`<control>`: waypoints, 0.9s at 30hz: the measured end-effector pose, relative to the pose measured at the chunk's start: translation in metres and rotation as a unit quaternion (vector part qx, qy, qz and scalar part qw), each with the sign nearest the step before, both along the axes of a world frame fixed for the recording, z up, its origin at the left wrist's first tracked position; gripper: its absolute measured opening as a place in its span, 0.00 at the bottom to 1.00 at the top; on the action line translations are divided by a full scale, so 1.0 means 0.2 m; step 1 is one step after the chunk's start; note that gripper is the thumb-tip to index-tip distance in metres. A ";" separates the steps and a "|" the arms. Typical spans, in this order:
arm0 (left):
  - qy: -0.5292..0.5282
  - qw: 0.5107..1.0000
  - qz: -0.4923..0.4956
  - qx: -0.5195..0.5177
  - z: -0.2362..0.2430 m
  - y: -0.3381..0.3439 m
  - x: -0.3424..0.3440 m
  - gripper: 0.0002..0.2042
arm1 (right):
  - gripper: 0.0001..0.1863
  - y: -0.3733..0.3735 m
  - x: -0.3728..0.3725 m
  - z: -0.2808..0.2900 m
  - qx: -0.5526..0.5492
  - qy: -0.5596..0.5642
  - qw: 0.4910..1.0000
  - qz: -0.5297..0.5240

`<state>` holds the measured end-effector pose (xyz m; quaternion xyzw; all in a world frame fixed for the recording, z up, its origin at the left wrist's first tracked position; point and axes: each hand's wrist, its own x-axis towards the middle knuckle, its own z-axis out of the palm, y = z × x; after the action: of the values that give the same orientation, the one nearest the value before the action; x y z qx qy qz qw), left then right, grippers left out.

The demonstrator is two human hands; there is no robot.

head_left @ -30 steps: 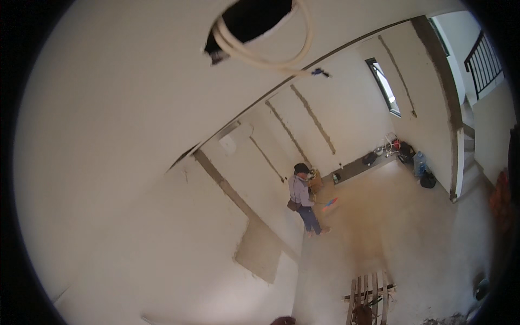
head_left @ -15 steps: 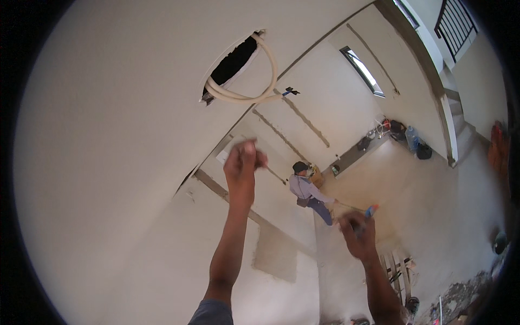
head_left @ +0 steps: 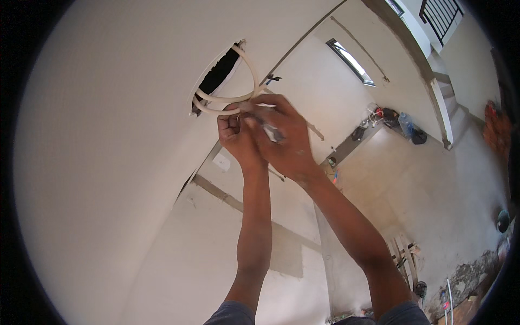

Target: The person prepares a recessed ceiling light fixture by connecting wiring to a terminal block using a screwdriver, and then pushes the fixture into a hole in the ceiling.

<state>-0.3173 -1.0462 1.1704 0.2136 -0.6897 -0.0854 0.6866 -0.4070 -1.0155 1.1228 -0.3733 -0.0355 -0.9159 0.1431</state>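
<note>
From a long dark opening (head_left: 219,73) in the white ceiling hangs a loop of cream conduit (head_left: 253,67). Its lower strand runs down to my raised left hand (head_left: 241,138), whose fingers are closed on it. Just to the right, my right hand (head_left: 290,138) is closed too, its fingertips meeting the left ones at the conduit. A greyish-white object (head_left: 273,132) shows in the right palm; it is mostly hidden by the fingers and its kind is unclear. Dark-tipped wire ends (head_left: 273,79) stick out past the loop, above the right hand.
Far below, bags and a large clear bottle (head_left: 405,124) stand along the wall. A wooden frame (head_left: 405,262) and a dark bucket (head_left: 502,221) are on the floor at the right. Stairs (head_left: 444,84) with a black railing (head_left: 441,19) rise at the upper right.
Both hands have risen and come together at the conduit; the left has taken hold of it. The view has shifted slightly. The other person on the floor below is now out of sight.
</note>
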 end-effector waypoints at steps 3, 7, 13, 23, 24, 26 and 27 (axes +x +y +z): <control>-0.020 0.999 -0.036 0.014 0.00 0.01 0.03 0.08 | 0.20 -0.04 0.02 0.08 0.046 0.105 0.993 -0.031; -0.054 0.995 -0.078 0.016 0.01 -0.03 0.07 0.09 | 0.17 -0.11 0.05 0.18 0.080 0.134 0.987 -0.048; -0.106 0.994 0.035 -0.013 0.05 -0.06 0.14 0.09 | 0.10 -0.15 0.12 0.17 -0.023 0.024 0.999 0.018; -0.126 0.966 0.222 -0.046 0.05 -0.08 0.28 0.05 | 0.08 0.01 -0.16 0.01 0.022 0.083 0.993 0.082; -0.133 0.963 0.232 -0.035 0.07 -0.05 0.28 0.05 | 0.08 0.02 -0.18 -0.01 0.026 0.094 0.993 0.069; -0.169 0.966 0.191 -0.041 0.07 -0.06 0.31 0.05 | 0.09 -0.01 -0.22 -0.05 0.031 0.114 0.993 0.030; -0.186 0.967 0.171 -0.043 0.06 -0.06 0.32 0.06 | 0.09 -0.01 -0.23 -0.08 0.049 0.134 0.989 0.031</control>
<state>-0.2529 -1.0588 1.1820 0.3102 -0.7619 0.1044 0.5589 -0.4537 -1.0183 1.1074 -0.4842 0.0177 -0.8532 0.1932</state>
